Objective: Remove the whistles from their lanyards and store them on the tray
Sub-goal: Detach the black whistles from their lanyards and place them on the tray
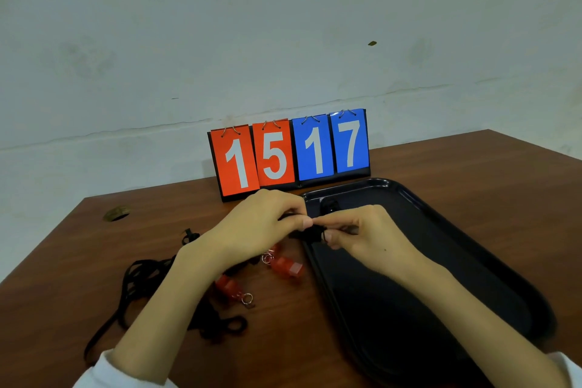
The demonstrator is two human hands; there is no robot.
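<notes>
A small black object (310, 235), probably a black plastic whistle at its lanyard clip though too dark to be sure, is being pinched between both hands just above the near-left rim of the glossy black plastic tray (409, 293). The left hand (252, 227) is curling thumb and forefinger round one end, and the right hand (362, 233) is nipping the other end with its fingertips, the two hands almost touching. Another dark piece (329, 205), seemingly a whistle already stored, is lying at the tray's far end. One red plastic whistle (287, 266) and a second red plastic whistle (227, 286), each with a silver split ring, are waiting on the brown wooden table (472, 161) under the left wrist, beside the tangle of black fabric lanyards (138, 277). Because the pull is happening over the rim and not over the tray's middle, a clip giving way suddenly is likely to be sending the piece onto the table or floor. The left forearm is hovering over the cords, so a snag risks dragging the red whistles off. The red-and-blue flip scoreboard (289, 151) is standing just behind and could be knocked over.
</notes>
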